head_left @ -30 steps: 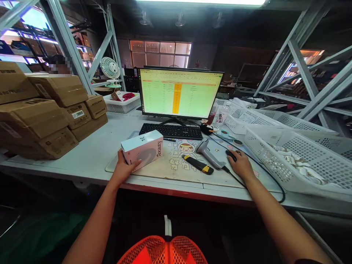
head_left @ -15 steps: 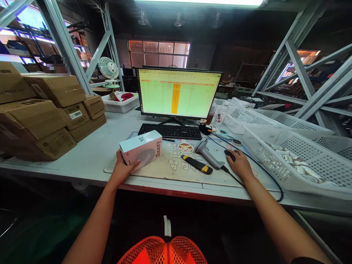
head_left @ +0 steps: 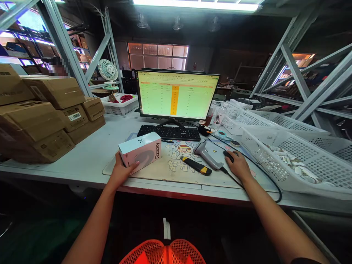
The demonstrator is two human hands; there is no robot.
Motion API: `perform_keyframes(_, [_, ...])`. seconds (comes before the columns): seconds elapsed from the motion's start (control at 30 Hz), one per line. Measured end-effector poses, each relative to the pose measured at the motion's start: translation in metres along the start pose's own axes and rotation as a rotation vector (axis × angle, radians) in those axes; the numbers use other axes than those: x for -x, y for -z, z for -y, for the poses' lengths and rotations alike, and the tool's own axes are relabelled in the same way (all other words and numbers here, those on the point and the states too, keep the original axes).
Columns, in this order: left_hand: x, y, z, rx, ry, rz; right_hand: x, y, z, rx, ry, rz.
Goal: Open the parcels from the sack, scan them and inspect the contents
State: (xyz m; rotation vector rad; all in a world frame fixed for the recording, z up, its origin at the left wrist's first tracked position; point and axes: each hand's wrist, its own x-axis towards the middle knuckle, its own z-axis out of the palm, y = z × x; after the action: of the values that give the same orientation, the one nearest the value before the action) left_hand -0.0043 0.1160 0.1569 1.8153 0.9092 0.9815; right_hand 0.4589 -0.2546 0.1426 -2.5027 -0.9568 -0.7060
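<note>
My left hand (head_left: 121,171) grips the near end of a white and pink product box (head_left: 140,151) that rests on the desk mat (head_left: 170,169). My right hand (head_left: 238,165) lies over a black computer mouse (head_left: 228,155) at the mat's right side. Between the hands lie a black and yellow utility knife (head_left: 196,165) and a grey barcode scanner (head_left: 206,154) with its cable running off to the right. A black keyboard (head_left: 169,132) and a monitor (head_left: 176,94) with a green spreadsheet stand behind them.
Stacked cardboard boxes (head_left: 41,117) fill the left of the table (head_left: 90,154). White plastic baskets (head_left: 291,157) with small packets crowd the right. A small fan (head_left: 107,71), a basket with red items (head_left: 121,102) and steel racks stand behind. A person's head shows behind the boxes.
Both hands keep their places on the box and the mouse. Only the view has shifted slightly downward and to the left.
</note>
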Motion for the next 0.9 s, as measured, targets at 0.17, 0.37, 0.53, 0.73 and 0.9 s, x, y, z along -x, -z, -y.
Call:
perform_keyframes(0.17, [0.000,0.000,0.000,-0.006,-0.004,0.001,0.000,0.000,0.000,-0.003,0.004,-0.004])
perform_keyframes(0.37, [0.001,0.000,-0.002,0.008,-0.003,0.020,0.000,0.000,-0.001,-0.015,0.000,0.003])
perform_keyframes(0.53, [0.005,-0.003,-0.013,-0.029,-0.028,0.103,0.000,0.001,0.000,-0.020,0.001,0.014])
perform_keyframes(0.73, [0.008,0.013,-0.020,0.090,-0.105,-0.135,0.001,0.004,0.002,-0.038,0.038,0.011])
perform_keyframes(0.9, [0.007,0.027,-0.041,0.147,-0.362,-0.379,0.000,0.004,0.002,-0.060,0.064,0.025])
